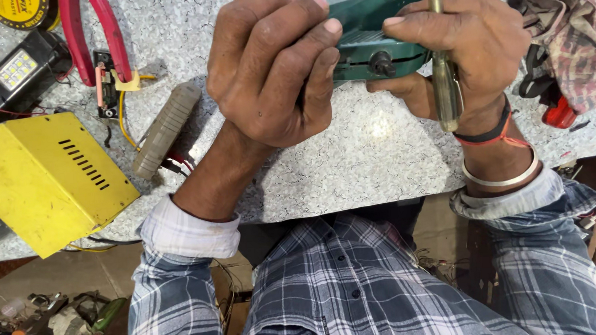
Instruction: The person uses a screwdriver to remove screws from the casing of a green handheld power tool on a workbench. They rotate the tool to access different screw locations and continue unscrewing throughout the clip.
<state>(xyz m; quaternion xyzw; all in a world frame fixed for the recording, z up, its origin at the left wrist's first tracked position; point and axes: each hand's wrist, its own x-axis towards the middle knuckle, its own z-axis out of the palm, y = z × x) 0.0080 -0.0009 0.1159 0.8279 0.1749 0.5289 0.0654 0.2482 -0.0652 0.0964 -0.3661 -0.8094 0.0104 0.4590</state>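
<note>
Green tool casing [373, 42] lay crosswise between my hands.
My left hand [271, 65] gripped its left end; my right hand [462, 40] clasped the casing and an upright screwdriver [446, 82].

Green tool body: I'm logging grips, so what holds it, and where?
Both hands: left hand wraps its near left end, right hand its right side, pinning a screwdriver by the handle.

Speckled grey worktop [353, 164] bears yellow metal box [43, 179], red-handled pliers [93, 35], crumpled cloth [575, 26].
</note>
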